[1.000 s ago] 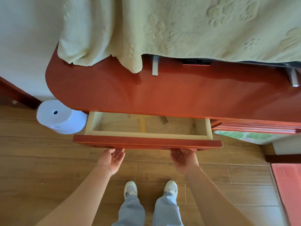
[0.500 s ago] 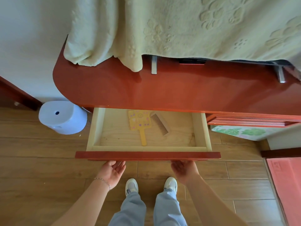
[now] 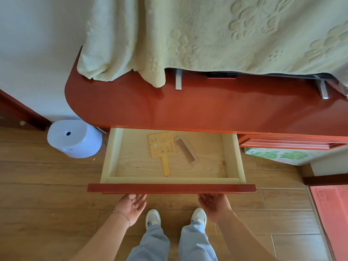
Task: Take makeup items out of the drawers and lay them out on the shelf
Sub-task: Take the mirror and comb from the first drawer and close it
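Pale wooden drawer with a red-brown front (image 3: 171,188) pulled out from under the glossy red-brown curved shelf top (image 3: 207,110). Inside the drawer, toward its back half: a yellow flat hand mirror with pastel stickers (image 3: 161,146), handle pointing at the drawer front; just right of it, a brownish fine-toothed comb (image 3: 185,151), lying slanted. Left hand (image 3: 131,206) below the drawer front's left part, palm up, fingers loosely spread, fingertips tucked under the edge, holding nothing. Right hand (image 3: 214,204) below the right part, likewise palm up and spread. Left of the drawer, on the floor, a lavender round plastic stool (image 3: 75,138). Draped over the shelf top's back, a pale green embossed blanket (image 3: 207,34).
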A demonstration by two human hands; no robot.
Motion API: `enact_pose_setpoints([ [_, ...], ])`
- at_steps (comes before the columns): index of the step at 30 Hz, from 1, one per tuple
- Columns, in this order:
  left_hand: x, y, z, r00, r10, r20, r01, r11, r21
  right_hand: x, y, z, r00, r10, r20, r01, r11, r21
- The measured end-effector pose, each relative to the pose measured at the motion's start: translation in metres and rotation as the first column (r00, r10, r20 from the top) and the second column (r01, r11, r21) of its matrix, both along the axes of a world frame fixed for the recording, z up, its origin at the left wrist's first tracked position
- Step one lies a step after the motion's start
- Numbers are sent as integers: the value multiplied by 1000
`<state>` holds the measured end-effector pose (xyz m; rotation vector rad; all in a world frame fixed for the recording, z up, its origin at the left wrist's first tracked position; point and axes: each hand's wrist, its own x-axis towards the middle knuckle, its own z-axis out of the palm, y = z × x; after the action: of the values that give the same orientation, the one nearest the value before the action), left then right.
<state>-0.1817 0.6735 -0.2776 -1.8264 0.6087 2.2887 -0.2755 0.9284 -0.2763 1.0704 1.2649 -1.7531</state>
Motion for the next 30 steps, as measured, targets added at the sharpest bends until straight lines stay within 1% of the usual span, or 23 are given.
enact_pose_setpoints([
  [1, -1, 1, 2, 998, -54, -13, 54, 998, -11, 0, 0, -1, 1000, -14, 13, 14, 1000, 9],
  [2, 0, 0, 2, 987, -159, -10, 159, 987, -39, -1, 0, -4, 999, 5, 45, -8, 998, 60],
  [3, -1, 1, 3, 947, -318, 33, 320, 942, -97, -2, -1, -6, 996, 70, 62, -78, 987, 140],
  [4, 0, 4, 4, 851, -509, 132, 526, 830, -186, -2, -2, -3, 976, 205, 73, -217, 944, 248],
  [5, 1, 7, 8, 687, -684, 246, 726, 626, -285, -1, -4, 1, 924, 374, 83, -378, 854, 358],
  [6, 3, 10, 12, 462, -817, 346, 869, 338, -363, 0, -6, 9, 832, 546, 101, -525, 716, 459],
  [7, 2, 12, 19, 248, -876, 414, 910, 64, -409, 2, -7, 19, 724, 679, 120, -627, 576, 524],
  [8, 1, 14, 27, 98, -890, 445, 890, -122, -440, 4, -9, 29, 622, 771, 138, -694, 461, 554],
  [9, 1, 16, 34, 11, -899, 438, 854, -220, -472, 6, -10, 38, 520, 843, 140, -736, 358, 575],
  [10, -1, 19, 42, -47, -911, 409, 822, -268, -503, 7, -12, 49, 412, 901, 137, -762, 258, 593],
  [11, -5, 22, 53, -85, -923, 375, 799, -288, -527, 8, -13, 60, 288, 950, 123, -781, 159, 604],
  [13, -14, 27, 73, -147, -950, 276, 765, -286, -576, 10, -19, 82, 72, 995, 65, -794, 18, 608],
  [14, -20, 29, 83, -167, -963, 210, 760, -262, -595, 10, -21, 94, -7, 1000, 29, -784, -23, 620],
  [15, -27, 31, 93, -165, -975, 147, 761, -221, -610, 8, -24, 105, -62, 998, -8, -761, -42, 648],
  [16, -33, 32, 102, -141, -985, 104, 758, -175, -628, 6, -27, 115, -90, 995, -47, -724, -33, 689],
  [17, -40, 32, 108, -107, -990, 90, 745, -140, -652, 3, -29, 124, -108, 990, -95, -678, -4, 735],
  [19, -56, 31, 115, -45, -990, 130, 707, -124, -697, -6, -35, 133, -119, 975, -188, -579, 86, 811],
  [20, -66, 30, 116, -16, -983, 180, 681, -143, -718, -11, -39, 133, -100, 969, -224, -536, 137, 833],
  [22, -85, 26, 111, 46, -945, 323, 633, -222, -741, -25, -47, 127, -54, 965, -257, -467, 203, 861],
  [24, -103, 19, 96, 76, -896, 437, 659, -284, -696, -42, -56, 117, -1, 975, -224, -447, 200, 872],
  [26, -117, 14, 82, 31, -844, 536, 701, -364, -614, -59, -66, 104, 59, 983, -171, -467, 179, 866],
  [28, -127, 12, 70, -33, -816, 577, 734, -412, -540, -72, -73, 91, 106, 988, -113, -469, 149, 870],
  [30, -135, 11, 62, -87, -785, 614, 729, -470, -498, -82, -78, 78, 130, 990, -53, -474, 109, 874],
])
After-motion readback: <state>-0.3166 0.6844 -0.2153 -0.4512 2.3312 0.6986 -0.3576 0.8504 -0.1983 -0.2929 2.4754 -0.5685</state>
